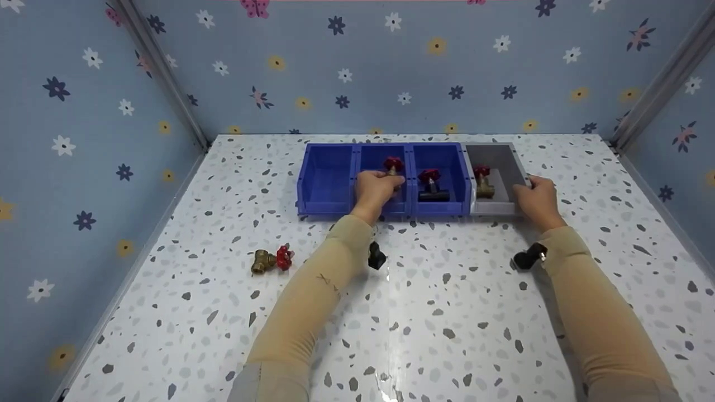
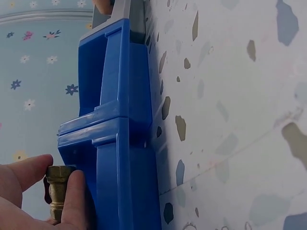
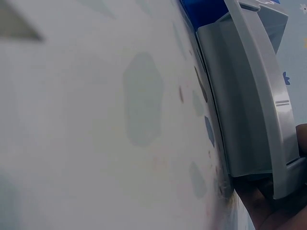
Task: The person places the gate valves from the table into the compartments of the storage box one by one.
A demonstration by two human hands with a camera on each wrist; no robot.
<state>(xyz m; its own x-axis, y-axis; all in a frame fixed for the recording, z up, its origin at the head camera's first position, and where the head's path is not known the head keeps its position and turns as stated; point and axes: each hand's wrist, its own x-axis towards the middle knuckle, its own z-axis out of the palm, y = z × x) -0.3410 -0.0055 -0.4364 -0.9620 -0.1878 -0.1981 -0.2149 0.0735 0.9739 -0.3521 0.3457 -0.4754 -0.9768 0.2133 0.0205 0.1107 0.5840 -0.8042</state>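
Observation:
My left hand point(image 1: 375, 192) reaches into the second blue bin point(image 1: 366, 149) from the left. Between thumb and fingers it pinches a brass valve point(image 2: 58, 184) with a red handwheel point(image 1: 393, 162); part of the valve is hidden by the hand. At the right end of the row, my right hand point(image 1: 538, 202) grips the outer side wall of the grey bin point(image 1: 505, 162), whose front shows close up in the right wrist view. Inside the grey bin, another brass valve point(image 1: 485, 190) with a red handwheel leans by the left wall.
A black-bodied valve point(image 1: 433, 195) with a red handwheel is in the third blue bin point(image 1: 453, 152). The leftmost blue bin point(image 1: 329, 167) stands beside the left hand's bin. Another brass valve point(image 1: 262, 261) lies on the speckled table point(image 1: 435, 335), left of my left forearm. Patterned walls point(image 1: 368, 67) enclose the table.

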